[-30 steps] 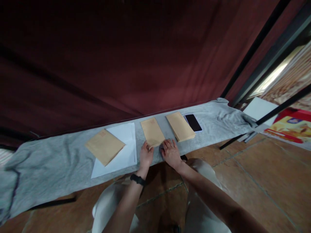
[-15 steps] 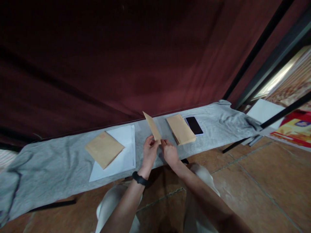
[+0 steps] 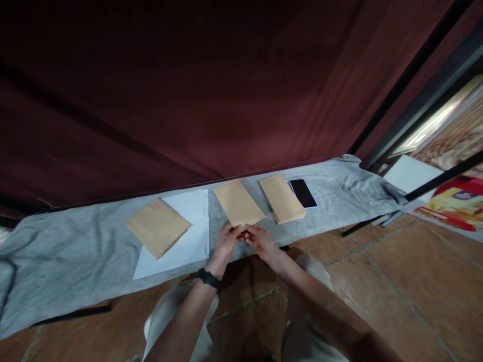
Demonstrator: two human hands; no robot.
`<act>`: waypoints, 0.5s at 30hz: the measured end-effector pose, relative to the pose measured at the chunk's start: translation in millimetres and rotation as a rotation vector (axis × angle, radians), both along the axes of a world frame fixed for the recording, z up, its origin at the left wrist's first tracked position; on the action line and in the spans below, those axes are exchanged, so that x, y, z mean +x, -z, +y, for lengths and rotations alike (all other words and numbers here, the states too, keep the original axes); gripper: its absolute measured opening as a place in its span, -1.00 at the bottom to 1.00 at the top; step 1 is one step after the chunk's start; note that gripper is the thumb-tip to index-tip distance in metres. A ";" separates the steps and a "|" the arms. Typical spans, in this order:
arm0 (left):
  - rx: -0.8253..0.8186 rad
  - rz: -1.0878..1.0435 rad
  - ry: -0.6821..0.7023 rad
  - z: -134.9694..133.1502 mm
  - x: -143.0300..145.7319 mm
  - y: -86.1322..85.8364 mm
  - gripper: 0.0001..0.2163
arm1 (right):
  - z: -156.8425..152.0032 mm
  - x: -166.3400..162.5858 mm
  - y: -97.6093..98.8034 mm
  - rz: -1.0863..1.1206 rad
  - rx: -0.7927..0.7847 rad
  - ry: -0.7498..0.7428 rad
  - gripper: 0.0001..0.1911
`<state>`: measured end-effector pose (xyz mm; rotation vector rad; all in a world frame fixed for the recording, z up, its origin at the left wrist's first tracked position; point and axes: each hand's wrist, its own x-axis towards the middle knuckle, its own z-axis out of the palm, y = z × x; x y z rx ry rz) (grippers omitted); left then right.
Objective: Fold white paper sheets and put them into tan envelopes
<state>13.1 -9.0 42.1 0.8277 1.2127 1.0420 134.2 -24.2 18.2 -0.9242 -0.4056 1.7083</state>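
Note:
A brown paper envelope lies face-up in front of me, its near edge pinched by both hands. My left hand, with a black band on the wrist, is closed on that edge from the left. From the right, my right hand grips the same edge, its fingertips almost touching the left ones. A stack of brown envelopes sits just right of the held one. Further left, another pile of brown envelopes rests at an angle on white paper sheets.
A dark-screened phone lies right of the stack. Grey cloth covers the long narrow table. A dark red curtain hangs behind it. At the right are a black metal bar and a red and yellow box.
The envelope in my hands has turned from nearly edge-on to lying flatter, its broad face now showing. Both hands have shifted slightly nearer to me, and the view has moved a little.

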 end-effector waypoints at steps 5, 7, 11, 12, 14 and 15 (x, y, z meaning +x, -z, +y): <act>-0.023 0.123 0.153 12.8 -22.2 -0.6 -0.69 | 0.4 11.7 -3.8 -0.063 -0.059 -0.125 -0.79; -0.047 0.160 0.180 17.3 -31.2 2.6 -0.71 | -2.5 17.1 -5.9 -0.113 -0.052 -0.211 -0.79; -0.114 0.247 0.204 23.3 -39.5 9.7 -0.76 | -7.9 24.1 -12.1 -0.488 0.079 -0.370 -0.70; -0.121 0.265 0.209 24.2 -39.7 11.0 -0.78 | -8.7 24.3 -14.0 -0.641 0.170 -0.334 -0.66; -0.118 0.300 0.208 25.5 -38.9 12.8 -0.80 | -10.1 22.4 -16.8 -0.962 0.427 -0.227 -0.59; -0.112 0.327 0.200 25.9 -38.2 13.4 -0.81 | -11.1 20.5 -17.0 -1.106 0.568 -0.196 -0.56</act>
